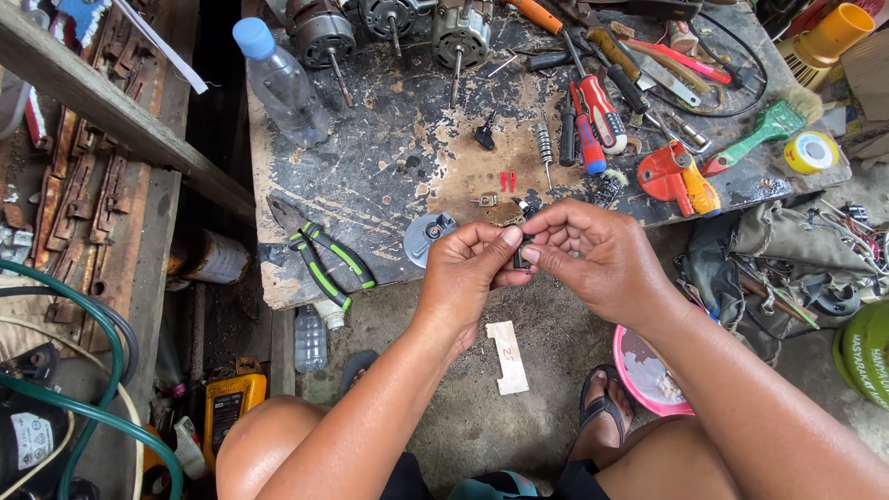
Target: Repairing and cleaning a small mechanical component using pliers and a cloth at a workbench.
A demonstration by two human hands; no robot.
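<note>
Both of my hands meet just in front of the worn workbench [389,176]. My left hand [468,273] and my right hand [593,250] pinch one small dark part [522,255] between their fingertips; most of it is hidden by the fingers. Right behind the hands on the bench lie a grey round cap [428,233], a small brass piece [486,199] and two tiny red bits [507,180]. Green-handled pliers [319,250] lie to the left of my left hand.
On the bench stand a clear plastic bottle [282,83], small electric motors [460,32], screwdrivers [593,111], an orange tool [681,174], a green brush [769,125] and a tape roll [811,152]. A pink bowl [639,370] and a pale cardboard piece [507,356] lie on the floor. Green hose [93,370] curves at left.
</note>
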